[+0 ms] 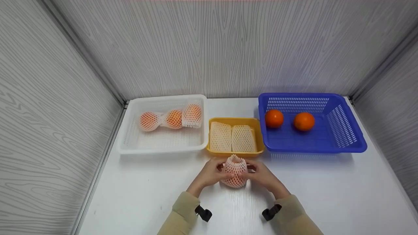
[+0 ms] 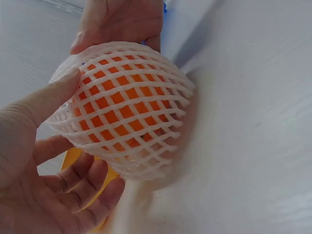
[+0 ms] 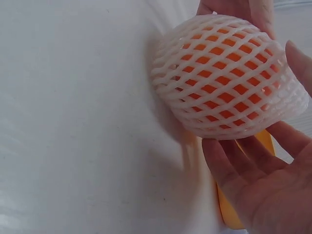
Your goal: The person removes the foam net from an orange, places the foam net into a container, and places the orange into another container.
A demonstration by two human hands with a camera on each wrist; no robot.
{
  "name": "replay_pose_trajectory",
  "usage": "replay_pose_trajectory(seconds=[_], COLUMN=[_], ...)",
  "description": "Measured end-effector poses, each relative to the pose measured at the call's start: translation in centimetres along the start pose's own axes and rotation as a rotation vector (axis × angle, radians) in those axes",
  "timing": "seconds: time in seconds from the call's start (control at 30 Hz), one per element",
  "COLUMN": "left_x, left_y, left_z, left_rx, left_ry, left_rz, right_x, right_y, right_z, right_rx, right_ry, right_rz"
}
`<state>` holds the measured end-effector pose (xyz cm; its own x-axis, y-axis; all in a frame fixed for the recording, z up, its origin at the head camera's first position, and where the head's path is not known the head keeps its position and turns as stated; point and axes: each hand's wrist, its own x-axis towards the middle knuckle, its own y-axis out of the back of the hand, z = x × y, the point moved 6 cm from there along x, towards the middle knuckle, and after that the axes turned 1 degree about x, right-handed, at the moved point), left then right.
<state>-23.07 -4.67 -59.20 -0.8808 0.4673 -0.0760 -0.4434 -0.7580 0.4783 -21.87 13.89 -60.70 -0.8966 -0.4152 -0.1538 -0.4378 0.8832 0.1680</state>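
Observation:
An orange in a white foam net sleeve stands on the white table in front of the yellow tray. My left hand grips its left side, thumb on the near face and fingers behind. From the right, my right hand holds it the same way. Through the mesh of the foam net sleeve orange peel shows in the left wrist view. The sleeve's upper end rises above the fruit as a narrowed, open collar. In the right wrist view, the sleeve's other end flares close to the tabletop.
Behind the hands, the yellow tray holds two flat foam net sleeves. A white basket at left contains three sleeved oranges. The blue basket at right holds two bare oranges. Grey wood-grain panels enclose the table.

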Motion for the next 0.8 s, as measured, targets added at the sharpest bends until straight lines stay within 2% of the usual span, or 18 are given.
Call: replay_pose_trajectory(seconds=[0.2,0.33,0.43,0.53,0.6,0.7,0.8], left_x=[-0.1,0.0,0.1,0.2,0.2,0.2,0.2], left_y=[0.2,0.3,0.5,0.7,0.7,0.7,0.7], left_z=[0.1,0.3,0.6,0.8,0.9,1.0,1.1], left_rx=[-0.011,-0.04,-0.043,-0.036,-0.036,-0.068,-0.113], left_ry=[-0.006,-0.017,-0.031,-0.052,-0.067,-0.09,-0.087], left_rz=[0.029,0.033,0.066,0.108,0.131,0.154,0.17], right_x=[0.3,0.3,0.1,-0.3,-0.3,0.1,0.4], right_y=[0.5,0.8,0.7,0.4,0.2,0.0,-0.2], right_z=[0.1,-0.1,-0.6,-1.9,-2.0,-1.3,-0.6], right_rx=[-0.036,-0.026,0.005,0.045,0.058,0.053,0.026], right_ry=[-0.008,-0.032,-0.028,0.005,0.027,0.044,0.054], right_rz=[0.099,0.18,0.207,0.164,0.119,0.06,0.05])
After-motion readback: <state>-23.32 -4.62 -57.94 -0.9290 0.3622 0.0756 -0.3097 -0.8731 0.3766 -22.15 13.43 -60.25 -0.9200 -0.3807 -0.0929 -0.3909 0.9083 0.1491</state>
